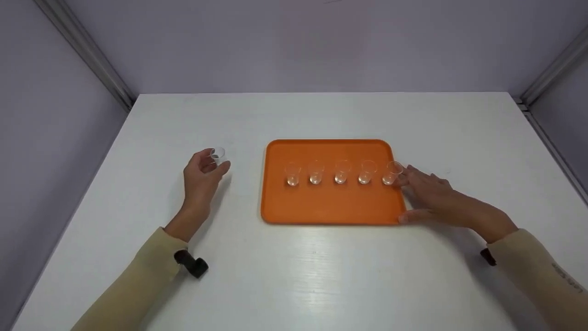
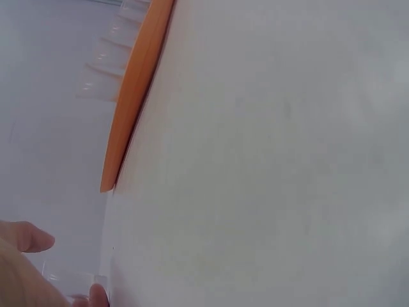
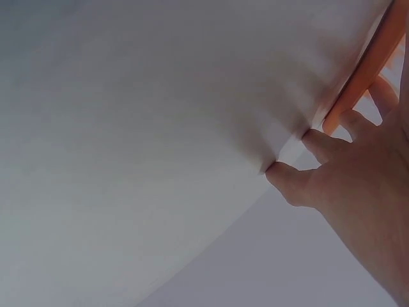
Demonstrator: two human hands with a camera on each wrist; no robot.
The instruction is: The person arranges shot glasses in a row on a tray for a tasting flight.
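Observation:
An orange tray [image 1: 328, 209] lies in the middle of the white table, with several small clear cups in a row across it. My left hand [image 1: 202, 177] is left of the tray and pinches one more clear cup [image 1: 217, 155], tilted, just above the table. In the left wrist view the cup [image 2: 77, 284] shows faintly between thumb and finger. My right hand [image 1: 427, 195] lies flat on the table against the tray's right edge, fingers straight, thumb at the front right corner. Its fingertips reach the rightmost cup [image 1: 391, 173]. The right wrist view shows the fingers [image 3: 326, 144] touching the tray's rim [image 3: 374, 61].
The white table [image 1: 321, 276] is enclosed by pale grey walls at the back and both sides, with metal frame rails in the corners. The tray's edge [image 2: 134, 89] runs along the upper left of the left wrist view.

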